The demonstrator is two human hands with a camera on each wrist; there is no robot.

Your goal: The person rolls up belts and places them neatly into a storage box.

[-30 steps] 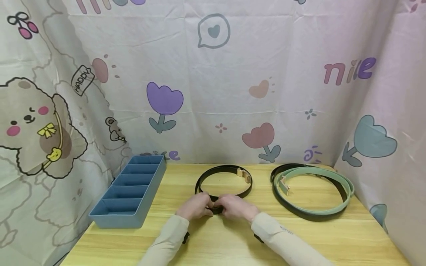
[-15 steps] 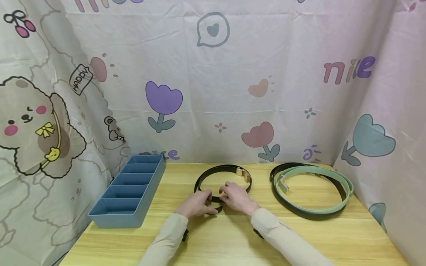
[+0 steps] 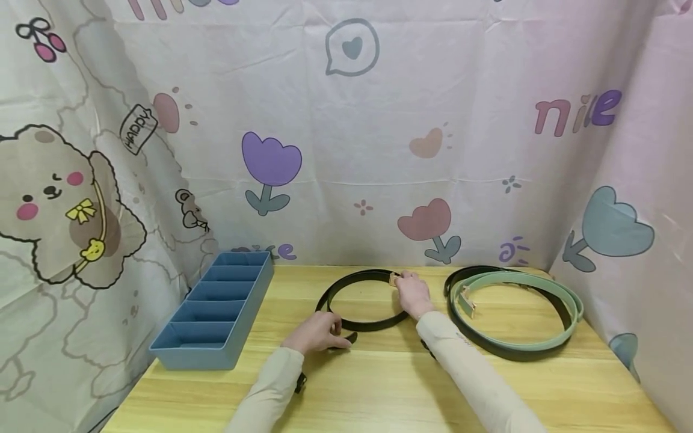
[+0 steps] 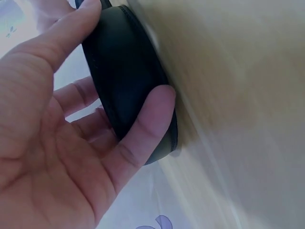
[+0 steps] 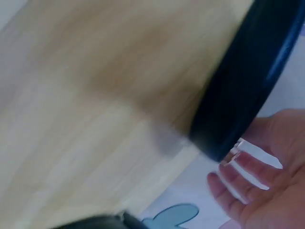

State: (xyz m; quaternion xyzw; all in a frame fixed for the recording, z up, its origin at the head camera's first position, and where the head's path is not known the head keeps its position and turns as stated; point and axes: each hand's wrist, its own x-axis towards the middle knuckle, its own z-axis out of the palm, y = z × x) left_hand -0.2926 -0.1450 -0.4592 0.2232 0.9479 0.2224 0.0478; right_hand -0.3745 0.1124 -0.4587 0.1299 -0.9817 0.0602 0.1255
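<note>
A black belt [image 3: 364,326] stands on its edge in a loop at the middle of the wooden table, its gold buckle [image 3: 394,279] at the back right. At the front left of the loop, my left hand [image 3: 316,332] holds a curved stretch of black strap [image 4: 126,67]. In the left wrist view, one digit crosses the strap's inner face while other fingers lie behind it. My right hand [image 3: 414,294] reaches to the buckle and covers part of it. Its fingers [image 5: 255,169] are spread and fairly straight, tips close to the metal; the thumb is partly hidden behind the belt.
To the left stands a blue-grey divided box [image 3: 234,337] with several compartments in a row. On the right lie a looped green belt [image 3: 541,346] and another black belt [image 3: 498,353] around it. A printed curtain [image 3: 346,150] closes off the back and sides.
My right hand has left the front of the loop, beside the left hand, and moved back and right to the buckle. The left hand has stayed at the front with the strap.
</note>
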